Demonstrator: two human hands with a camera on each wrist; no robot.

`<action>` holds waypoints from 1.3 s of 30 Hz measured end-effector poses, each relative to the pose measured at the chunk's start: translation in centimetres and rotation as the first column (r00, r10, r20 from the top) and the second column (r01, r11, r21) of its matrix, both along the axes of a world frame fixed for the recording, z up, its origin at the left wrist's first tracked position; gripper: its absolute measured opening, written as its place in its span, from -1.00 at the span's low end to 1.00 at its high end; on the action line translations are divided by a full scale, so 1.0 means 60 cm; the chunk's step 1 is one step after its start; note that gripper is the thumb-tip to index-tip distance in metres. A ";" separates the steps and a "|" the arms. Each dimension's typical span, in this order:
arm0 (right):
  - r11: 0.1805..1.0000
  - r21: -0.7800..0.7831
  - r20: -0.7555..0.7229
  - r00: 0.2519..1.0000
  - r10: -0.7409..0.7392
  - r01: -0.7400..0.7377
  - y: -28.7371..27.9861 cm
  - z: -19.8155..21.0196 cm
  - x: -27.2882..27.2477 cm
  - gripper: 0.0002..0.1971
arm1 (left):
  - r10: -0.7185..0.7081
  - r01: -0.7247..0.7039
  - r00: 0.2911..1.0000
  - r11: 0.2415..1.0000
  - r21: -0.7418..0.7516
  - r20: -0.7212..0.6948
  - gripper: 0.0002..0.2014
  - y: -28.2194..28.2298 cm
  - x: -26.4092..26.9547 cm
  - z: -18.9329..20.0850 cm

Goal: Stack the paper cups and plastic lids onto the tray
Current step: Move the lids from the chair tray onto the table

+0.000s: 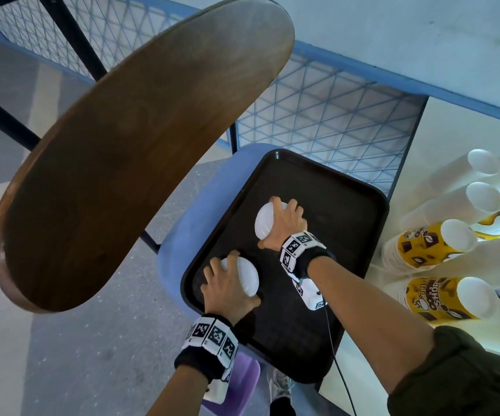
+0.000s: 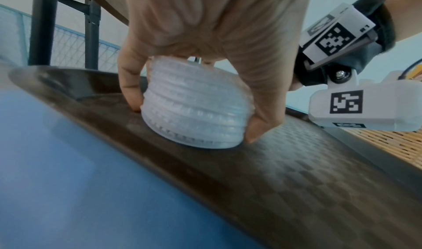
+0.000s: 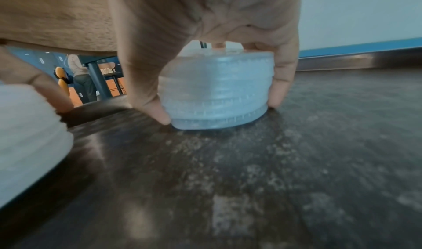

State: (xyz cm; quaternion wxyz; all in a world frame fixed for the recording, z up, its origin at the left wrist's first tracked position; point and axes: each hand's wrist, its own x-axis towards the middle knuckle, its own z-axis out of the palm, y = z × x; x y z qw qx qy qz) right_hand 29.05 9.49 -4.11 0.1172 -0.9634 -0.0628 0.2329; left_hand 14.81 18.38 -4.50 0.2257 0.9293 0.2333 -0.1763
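Lids (image 1: pixel 250 276) gripped in stacks on tray (image 1: pixel 347 211).

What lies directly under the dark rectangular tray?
The dark rectangular plastic tray rests on a blue rounded seat, whose edge shows past the tray's left rim. On its right side the tray overlaps a white shelf. Whatever lies beneath its middle is covered.

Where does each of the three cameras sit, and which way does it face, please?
Head: worn high, looking down at the tray; both forearms show, and each hand grips a lid stack.
Left wrist: low behind the left hand, looking along it at its lid stack.
Right wrist: low behind the right hand, facing its lid stack.
Shared: both wrist views show the tray's dark surface.
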 end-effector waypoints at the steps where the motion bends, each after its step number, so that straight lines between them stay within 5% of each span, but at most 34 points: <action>1: 1.000 0.014 -0.003 1.000 -0.018 0.018 -0.002 0.004 -0.002 0.02 | 0.017 -0.017 1.000 1.000 -0.012 0.010 -0.04 0.003 -0.002 0.002; 8: 0.966 0.196 -0.034 0.985 -0.167 0.171 0.004 0.060 0.001 -0.03 | 0.147 -0.138 0.981 0.987 -0.082 0.122 -0.06 0.037 0.003 0.044; 14: 0.822 0.527 0.011 0.965 -0.262 0.218 0.026 0.186 0.014 -0.05 | 0.239 -0.202 0.899 0.970 -0.137 0.368 -0.08 0.070 0.051 0.170; 17: 0.672 0.703 0.024 0.936 -0.352 0.234 0.023 0.276 0.022 -0.08 | 0.250 -0.187 0.789 0.968 -0.170 0.562 -0.10 0.072 0.081 0.261; 23: 0.229 0.954 -0.058 0.864 -0.500 0.196 -0.082 0.485 0.007 -0.04 | 0.241 0.011 0.554 0.955 -0.296 0.797 -0.06 0.008 0.135 0.437; 27: 0.121 0.990 0.015 0.812 -0.584 0.068 -0.228 0.589 -0.039 -0.04 | 0.235 0.202 0.429 0.916 -0.347 0.872 -0.14 -0.113 0.168 0.508; 33: 0.155 0.988 0.110 0.665 -0.738 0.009 -0.468 0.626 -0.124 0.03 | -0.011 0.448 0.422 0.872 -0.198 0.906 -0.13 -0.354 0.150 0.571; 39: 0.293 0.944 0.163 0.557 -0.814 0.152 -0.711 0.545 -0.211 -0.05 | -0.179 0.587 0.497 0.790 -0.176 0.849 -0.17 -0.605 0.098 0.539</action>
